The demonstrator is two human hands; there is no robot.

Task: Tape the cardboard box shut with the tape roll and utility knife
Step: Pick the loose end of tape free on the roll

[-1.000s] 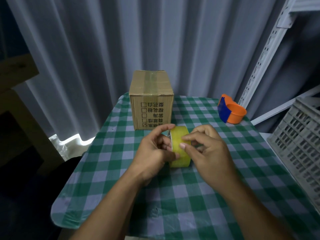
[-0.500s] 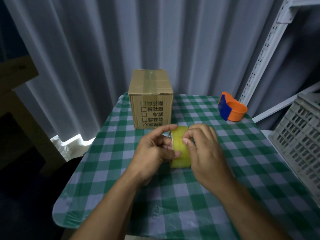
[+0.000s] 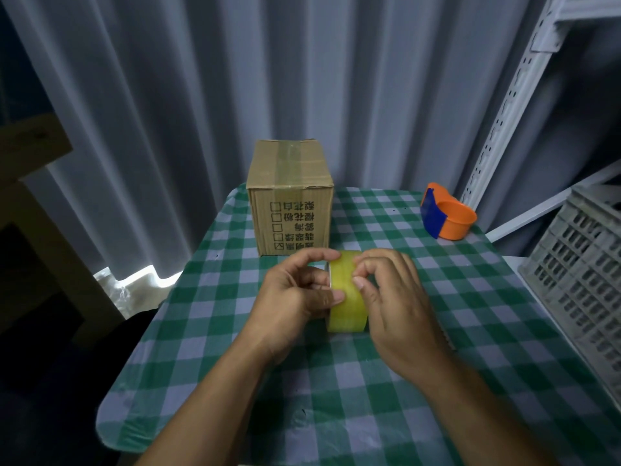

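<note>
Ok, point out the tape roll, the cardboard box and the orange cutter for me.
tape roll (image 3: 346,307), head view, yellow outer face.
cardboard box (image 3: 291,223), head view, printed front side.
orange cutter (image 3: 453,223), head view, orange rounded body.

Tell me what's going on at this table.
A person holds a yellowish tape roll upright over the checked tablecloth. The left hand grips its side while the right hand picks at its outer face with its fingertips, likely hunting for the tape's end. The cardboard box stands behind, closed, with a tape strip already along its top. An orange and blue tape dispenser sits untouched to the right.
</note>
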